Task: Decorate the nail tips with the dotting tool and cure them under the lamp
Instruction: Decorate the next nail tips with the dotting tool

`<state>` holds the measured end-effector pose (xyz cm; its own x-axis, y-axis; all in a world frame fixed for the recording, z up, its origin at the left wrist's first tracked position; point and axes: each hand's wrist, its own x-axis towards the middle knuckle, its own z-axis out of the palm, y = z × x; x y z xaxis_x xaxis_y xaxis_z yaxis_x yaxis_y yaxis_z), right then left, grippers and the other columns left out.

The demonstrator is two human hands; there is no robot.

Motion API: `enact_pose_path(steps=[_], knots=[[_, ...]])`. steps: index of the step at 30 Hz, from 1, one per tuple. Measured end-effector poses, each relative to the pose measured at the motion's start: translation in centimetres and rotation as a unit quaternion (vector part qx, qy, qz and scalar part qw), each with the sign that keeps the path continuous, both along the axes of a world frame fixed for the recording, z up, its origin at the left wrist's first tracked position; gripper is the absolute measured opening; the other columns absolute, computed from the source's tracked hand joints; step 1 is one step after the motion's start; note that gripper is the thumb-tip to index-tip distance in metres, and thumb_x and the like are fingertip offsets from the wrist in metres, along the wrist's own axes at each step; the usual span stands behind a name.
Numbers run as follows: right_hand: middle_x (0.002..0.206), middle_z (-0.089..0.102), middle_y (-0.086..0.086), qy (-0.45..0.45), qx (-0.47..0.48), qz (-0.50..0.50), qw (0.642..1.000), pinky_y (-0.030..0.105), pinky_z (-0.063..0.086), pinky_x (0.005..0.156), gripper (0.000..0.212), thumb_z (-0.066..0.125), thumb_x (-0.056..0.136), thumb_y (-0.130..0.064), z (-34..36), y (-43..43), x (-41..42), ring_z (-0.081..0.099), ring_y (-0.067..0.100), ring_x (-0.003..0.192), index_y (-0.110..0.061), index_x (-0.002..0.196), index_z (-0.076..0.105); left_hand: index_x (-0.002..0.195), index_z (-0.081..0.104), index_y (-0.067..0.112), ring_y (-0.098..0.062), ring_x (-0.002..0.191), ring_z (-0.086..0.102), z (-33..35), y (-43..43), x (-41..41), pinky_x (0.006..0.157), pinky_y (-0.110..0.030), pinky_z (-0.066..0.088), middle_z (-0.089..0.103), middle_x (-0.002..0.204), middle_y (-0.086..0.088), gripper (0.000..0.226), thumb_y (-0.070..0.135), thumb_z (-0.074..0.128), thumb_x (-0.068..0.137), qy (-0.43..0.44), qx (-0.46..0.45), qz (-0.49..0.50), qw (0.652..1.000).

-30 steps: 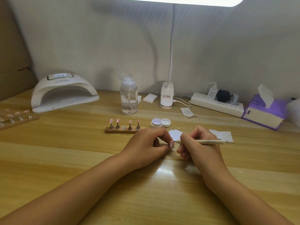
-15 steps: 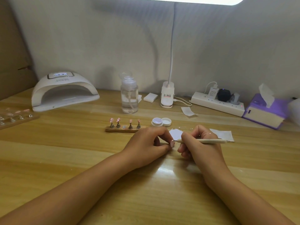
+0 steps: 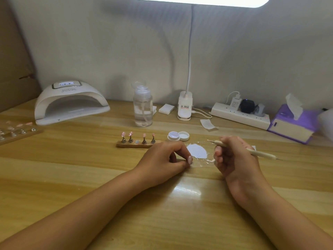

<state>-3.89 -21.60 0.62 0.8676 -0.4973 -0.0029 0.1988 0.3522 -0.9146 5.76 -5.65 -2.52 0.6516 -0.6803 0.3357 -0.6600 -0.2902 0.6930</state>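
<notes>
My left hand [image 3: 167, 157] rests on the table and pinches a small pink nail tip [image 3: 189, 159] between thumb and forefinger. My right hand [image 3: 232, 157] grips the cream dotting tool [image 3: 259, 153], whose metal point sticks out to the upper left, apart from the nail tip. A wooden holder [image 3: 134, 146] behind my left hand carries several pink nail tips on little stands. The white curing lamp [image 3: 70, 103] stands at the back left, its opening facing me. A small open jar [image 3: 173, 136] and its lid [image 3: 183, 136] sit beside the holder.
A white paper scrap [image 3: 197, 150] with flecks around it lies between my hands. A clear pump bottle [image 3: 143, 109], desk lamp base [image 3: 184, 107], power strip [image 3: 239, 116] and purple tissue box [image 3: 292, 125] line the back. Another tip board [image 3: 16, 131] lies far left.
My right hand has drawn away to the right from my left hand, taking the dotting tool's point off the nail tip. The left hand has stayed put.
</notes>
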Motion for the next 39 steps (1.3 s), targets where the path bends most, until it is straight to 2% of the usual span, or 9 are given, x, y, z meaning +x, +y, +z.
enact_pose_path(steps=[5,8,16,29,39], knots=[[0.052,0.061,0.013,0.036,-0.167,0.022,0.985,0.02,0.04,0.04,0.028,0.063,0.085,-0.006,-0.9,0.9,0.1,0.048,0.014,0.04,-0.016,0.065,0.045,0.08,0.067,0.035,-0.003,0.058,0.054,-0.1,-0.1,0.0,0.058,-0.016,0.039,0.066,0.083,0.031,0.02,0.016,0.073,0.083,-0.001,0.0,0.006,1.0],[0.053,0.064,0.016,0.054,-0.21,0.02,0.976,0.02,0.041,0.041,0.027,0.061,0.079,-0.003,-1.2,1.1,0.3,0.05,0.015,0.04,-0.015,0.063,0.043,0.081,0.067,0.035,-0.006,0.061,0.057,0.0,-0.1,0.1,0.06,-0.02,0.042,0.068,0.086,0.028,0.019,0.017,0.072,0.082,-0.001,-0.001,0.003,1.0],[0.056,0.067,0.017,0.068,-0.232,0.026,0.97,0.021,0.045,0.044,0.023,0.059,0.079,-0.004,-1.5,1.0,0.5,0.054,0.015,0.043,-0.013,0.065,0.042,0.082,0.069,0.03,-0.007,0.062,0.059,-0.2,-0.1,0.2,0.06,-0.018,0.042,0.068,0.085,0.03,0.017,0.014,0.073,0.082,-0.006,-0.001,0.006,1.0],[0.059,0.068,0.017,0.072,-0.253,0.034,0.964,0.023,0.044,0.047,0.022,0.059,0.079,-0.004,-1.6,0.9,0.6,0.055,0.015,0.045,-0.013,0.066,0.044,0.079,0.064,0.04,-0.005,0.062,0.058,-0.1,-0.1,0.2,0.06,-0.018,0.042,0.067,0.085,0.032,0.027,0.015,0.073,0.082,-0.012,0.002,0.006,1.0],[0.055,0.066,0.016,0.057,-0.227,0.028,0.972,0.02,0.044,0.043,0.022,0.058,0.08,-0.002,-1.5,1.1,0.6,0.053,0.015,0.042,-0.011,0.067,0.043,0.083,0.069,0.031,-0.004,0.062,0.057,-0.2,-0.1,0.2,0.06,-0.019,0.043,0.068,0.086,0.029,0.017,0.015,0.073,0.082,-0.007,-0.002,0.008,1.0]])
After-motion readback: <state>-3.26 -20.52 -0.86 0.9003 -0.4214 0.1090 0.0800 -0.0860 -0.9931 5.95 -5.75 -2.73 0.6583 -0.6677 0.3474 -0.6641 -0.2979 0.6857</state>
